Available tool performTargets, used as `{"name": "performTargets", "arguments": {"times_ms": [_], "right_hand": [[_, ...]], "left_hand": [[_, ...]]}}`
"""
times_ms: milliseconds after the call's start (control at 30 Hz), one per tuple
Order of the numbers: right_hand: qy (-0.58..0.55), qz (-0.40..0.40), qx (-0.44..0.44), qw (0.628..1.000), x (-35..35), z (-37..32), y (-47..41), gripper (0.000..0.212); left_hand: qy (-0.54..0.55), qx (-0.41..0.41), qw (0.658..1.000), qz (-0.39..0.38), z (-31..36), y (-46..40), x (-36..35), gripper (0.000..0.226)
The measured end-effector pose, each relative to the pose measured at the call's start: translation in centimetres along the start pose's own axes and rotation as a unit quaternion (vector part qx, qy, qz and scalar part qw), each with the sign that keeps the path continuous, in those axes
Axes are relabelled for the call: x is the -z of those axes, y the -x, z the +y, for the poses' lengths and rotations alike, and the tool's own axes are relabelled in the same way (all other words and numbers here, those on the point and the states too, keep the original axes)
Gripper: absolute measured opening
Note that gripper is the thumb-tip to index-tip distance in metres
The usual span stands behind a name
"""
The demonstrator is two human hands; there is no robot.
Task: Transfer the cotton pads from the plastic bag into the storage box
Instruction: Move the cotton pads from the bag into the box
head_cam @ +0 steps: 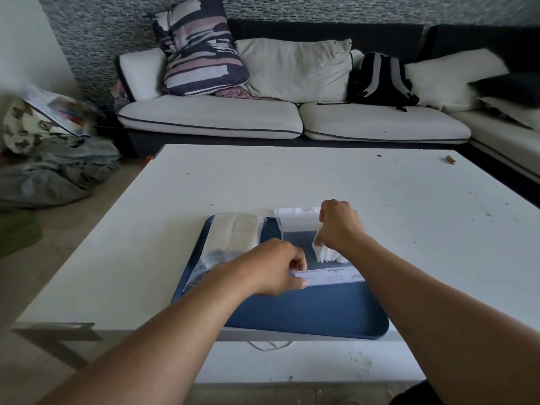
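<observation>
A clear storage box (pixel 330 277) with a white label on its near wall sits on the blue tray (pixel 306 314); its white lid (pixel 295 219) stands open behind it. My left hand (pixel 277 267) grips the box's near left corner. My right hand (pixel 340 226) pinches a stack of white cotton pads (pixel 328 254) standing on edge inside the box. A clear plastic bag (pixel 230 238) with more cotton pads lies along the tray's left side.
The tray rests at the near edge of a white table (pixel 409 214). A small brown object (pixel 451 160) lies at the far right of the table. Beyond it stands a sofa with cushions and a black backpack (pixel 380 77). Clothes lie heaped on the floor at left.
</observation>
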State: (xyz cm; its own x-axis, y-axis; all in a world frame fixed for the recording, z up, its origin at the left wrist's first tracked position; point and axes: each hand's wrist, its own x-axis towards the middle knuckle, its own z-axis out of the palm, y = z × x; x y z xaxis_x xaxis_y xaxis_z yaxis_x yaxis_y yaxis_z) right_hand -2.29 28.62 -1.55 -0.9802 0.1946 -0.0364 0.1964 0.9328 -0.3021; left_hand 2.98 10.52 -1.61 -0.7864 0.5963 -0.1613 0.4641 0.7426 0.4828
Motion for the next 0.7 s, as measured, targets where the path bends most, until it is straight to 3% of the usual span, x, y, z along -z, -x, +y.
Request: {"name": "performTargets", "arguments": {"times_ms": [167, 300, 433, 700], "right_hand": [[0.040, 0.028, -0.004, 0.999, -0.53, 0.73, -0.10, 0.031], [-0.020, -0.010, -0.021, 1.000, -0.38, 0.48, -0.32, 0.050], [-0.013, -0.024, -0.030, 0.999, -0.04, 0.59, -0.38, 0.056], [-0.044, -0.018, -0.027, 0.998, -0.10, 0.72, -0.52, 0.030]], "left_hand": [[0.002, -0.004, 1.000, 0.005, 0.05, -0.05, -0.06, 0.024], [0.000, -0.003, 1.000, 0.004, -0.08, 0.03, -0.04, 0.025], [0.001, 0.000, 1.000, 0.001, -0.27, 0.03, 0.00, 0.026], [0.019, 0.007, 1.000, 0.017, -0.20, 0.15, 0.38, 0.033]]}}
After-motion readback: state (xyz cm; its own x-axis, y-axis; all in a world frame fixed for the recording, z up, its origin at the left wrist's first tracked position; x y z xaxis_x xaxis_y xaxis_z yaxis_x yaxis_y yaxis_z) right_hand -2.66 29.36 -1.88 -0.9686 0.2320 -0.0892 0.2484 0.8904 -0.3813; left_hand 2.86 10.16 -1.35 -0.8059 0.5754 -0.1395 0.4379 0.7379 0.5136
